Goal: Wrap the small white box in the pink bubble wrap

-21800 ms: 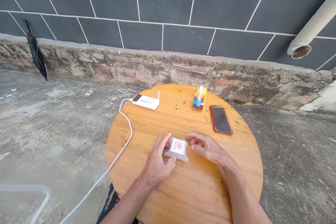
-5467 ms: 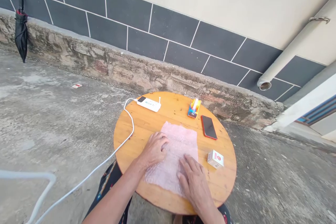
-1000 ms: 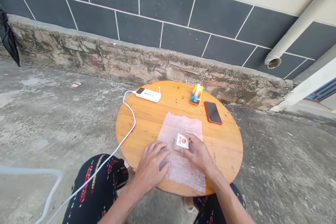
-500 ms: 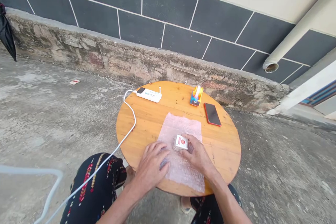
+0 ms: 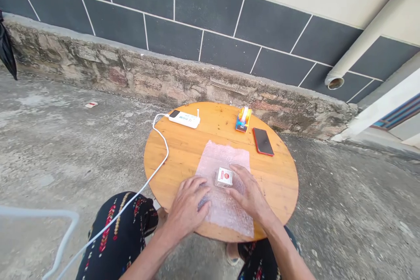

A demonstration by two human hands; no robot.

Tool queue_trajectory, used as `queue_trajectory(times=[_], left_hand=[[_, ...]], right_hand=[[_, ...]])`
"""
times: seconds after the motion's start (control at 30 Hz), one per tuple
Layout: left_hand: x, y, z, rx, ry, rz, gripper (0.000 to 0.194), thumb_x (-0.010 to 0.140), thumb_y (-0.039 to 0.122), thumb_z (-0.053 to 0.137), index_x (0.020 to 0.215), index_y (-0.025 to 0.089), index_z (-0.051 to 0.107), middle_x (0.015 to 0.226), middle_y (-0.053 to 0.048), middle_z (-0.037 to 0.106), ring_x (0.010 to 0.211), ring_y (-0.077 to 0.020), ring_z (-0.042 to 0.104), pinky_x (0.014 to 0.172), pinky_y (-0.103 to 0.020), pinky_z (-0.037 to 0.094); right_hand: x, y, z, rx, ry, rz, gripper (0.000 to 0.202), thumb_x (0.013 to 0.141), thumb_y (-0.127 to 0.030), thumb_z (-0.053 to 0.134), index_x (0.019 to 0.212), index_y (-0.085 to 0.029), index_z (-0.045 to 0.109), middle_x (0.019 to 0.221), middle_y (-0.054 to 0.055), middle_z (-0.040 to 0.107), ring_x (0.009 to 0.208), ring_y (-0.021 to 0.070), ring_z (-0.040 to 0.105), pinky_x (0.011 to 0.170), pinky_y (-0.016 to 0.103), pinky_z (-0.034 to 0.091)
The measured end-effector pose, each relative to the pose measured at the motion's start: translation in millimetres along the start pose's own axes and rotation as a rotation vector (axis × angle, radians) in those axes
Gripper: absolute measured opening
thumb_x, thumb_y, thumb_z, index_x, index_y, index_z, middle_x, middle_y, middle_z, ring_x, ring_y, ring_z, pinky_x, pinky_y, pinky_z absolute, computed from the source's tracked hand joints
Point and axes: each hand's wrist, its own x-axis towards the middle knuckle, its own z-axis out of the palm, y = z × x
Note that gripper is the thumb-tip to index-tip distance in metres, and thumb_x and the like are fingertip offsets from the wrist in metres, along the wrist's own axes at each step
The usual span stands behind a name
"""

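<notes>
Two bare hands work over a round, orange-brown wooden tabletop in the head view. One translucent pink sheet of bubble wrap lies flat on it, running from the middle of the tabletop to just short of the near edge. The small white cardboard box with red printing rests on the far half of this sheet, printed face up, between the two hands.

Left hand: placed palm down over the left border of the sheet, fingers slightly bent and pointing toward the far edge. Its grip is spread and has hold of no object.

Right hand: positioned at the right side of the box, thumb and fingers parted. Its grip is open wider than a pinch; whether the fingertips touch the box cannot be told.

Remaining items on the tabletop: a white, elongated plastic device with a dark end panel lies near the far left edge. A white cable leads from it, curves over the wood and passes off the left edge. A yellow-and-blue tape dispenser stands near the far edge, right of centre. A black-screened phone in a red case lies near the far right edge, screen up.
</notes>
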Motion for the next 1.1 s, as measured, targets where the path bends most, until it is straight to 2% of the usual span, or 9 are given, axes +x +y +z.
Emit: queue_trajectory(times=[0.07, 0.2, 0.27, 0.37, 0.47, 0.6, 0.77, 1.0, 1.1], left_hand=[[-1.1, -0.3, -1.4, -0.017, -0.002, 0.009, 0.028, 0.079, 0.016, 0.055, 0.106, 0.020, 0.061, 0.120, -0.007, 0.056, 0.114, -0.0265, 0.045, 0.097, -0.046, 0.038], [-3.9, -3.1, -2.2, -0.055, 0.029, 0.037, 0.029, 0.081, 0.014, 0.050, 0.108, 0.019, 0.060, 0.118, -0.007, 0.057, 0.115, -0.0254, 0.045, 0.097, -0.045, 0.038], [-5.1, -5.5, -1.0, -0.077, 0.061, 0.054, 0.028, 0.082, 0.013, 0.049, 0.106, 0.019, 0.061, 0.116, -0.007, 0.058, 0.115, -0.0247, 0.046, 0.097, -0.044, 0.039], [-5.9, -9.0, 0.4, -0.107, 0.109, 0.071, 0.026, 0.082, 0.012, 0.047, 0.101, 0.020, 0.062, 0.112, -0.007, 0.060, 0.113, -0.0236, 0.048, 0.097, -0.043, 0.040], [-7.2, -7.9, -3.2, -0.117, 0.111, 0.081, 0.025, 0.080, 0.012, 0.049, 0.100, 0.020, 0.062, 0.112, -0.008, 0.060, 0.113, -0.0239, 0.048, 0.097, -0.043, 0.042], [-11.4, 8.6, -14.2, -0.047, 0.020, 0.132, 0.034, 0.074, 0.018, 0.059, 0.108, 0.021, 0.059, 0.125, -0.009, 0.052, 0.122, -0.0278, 0.040, 0.102, -0.047, 0.037], [-10.1, 28.0, -13.4, 0.036, -0.033, 0.199, 0.041, 0.072, 0.015, 0.060, 0.112, 0.023, 0.057, 0.133, -0.008, 0.047, 0.127, -0.0296, 0.034, 0.107, -0.051, 0.031], [-0.8, 19.8, 3.0, 0.005, 0.136, 0.210, 0.026, 0.077, 0.001, 0.048, 0.087, 0.020, 0.062, 0.114, -0.005, 0.058, 0.116, -0.0250, 0.045, 0.100, -0.048, 0.037], [-0.7, 19.8, 4.4, -0.033, 0.144, 0.207, 0.026, 0.076, 0.000, 0.048, 0.086, 0.020, 0.061, 0.113, -0.006, 0.058, 0.113, -0.0243, 0.047, 0.099, -0.047, 0.038]], right_hand=[[-16.1, -6.0, -10.7, -0.016, -0.004, -0.005, 0.039, 0.087, -0.026, 0.058, 0.125, -0.025, 0.050, 0.129, 0.007, 0.051, 0.120, 0.0241, 0.046, 0.100, 0.042, 0.037], [-56.8, -25.0, -22.1, -0.072, -0.158, -0.008, 0.018, 0.086, -0.023, 0.059, 0.104, -0.026, 0.062, 0.116, 0.006, 0.058, 0.106, 0.0238, 0.053, 0.090, 0.039, 0.042], [-71.6, -34.8, -19.6, -0.115, -0.199, -0.016, 0.019, 0.083, -0.019, 0.062, 0.102, -0.025, 0.062, 0.113, 0.005, 0.059, 0.102, 0.0241, 0.054, 0.087, 0.039, 0.043], [-80.6, -42.6, -7.9, -0.196, -0.155, -0.053, 0.021, 0.083, -0.016, 0.061, 0.103, -0.023, 0.062, 0.113, 0.007, 0.059, 0.097, 0.0247, 0.054, 0.084, 0.041, 0.041], [-78.8, -40.9, 6.1, -0.275, -0.085, -0.114, 0.016, 0.088, -0.013, 0.051, 0.099, -0.019, 0.061, 0.109, 0.008, 0.060, 0.091, 0.0241, 0.054, 0.080, 0.041, 0.039], [-73.5, -37.1, 16.3, -0.268, 0.001, -0.141, 0.020, 0.090, -0.008, 0.041, 0.089, -0.017, 0.059, 0.100, 0.007, 0.062, 0.084, 0.0214, 0.054, 0.077, 0.039, 0.038], [-67.4, -43.6, 5.0, -0.126, 0.044, -0.040, 0.017, 0.090, -0.012, 0.042, 0.080, -0.019, 0.052, 0.091, 0.005, 0.062, 0.080, 0.0194, 0.056, 0.074, 0.035, 0.039], [-40.4, -30.7, -27.9, -0.021, 0.034, 0.030, 0.010, 0.093, -0.025, 0.047, 0.095, -0.023, 0.057, 0.105, 0.007, 0.062, 0.098, 0.0225, 0.058, 0.086, 0.038, 0.043], [-17.4, -13.7, -26.7, -0.011, 0.056, 0.028, 0.026, 0.089, -0.028, 0.055, 0.113, -0.022, 0.054, 0.119, 0.010, 0.058, 0.112, 0.0247, 0.053, 0.094, 0.040, 0.042]])
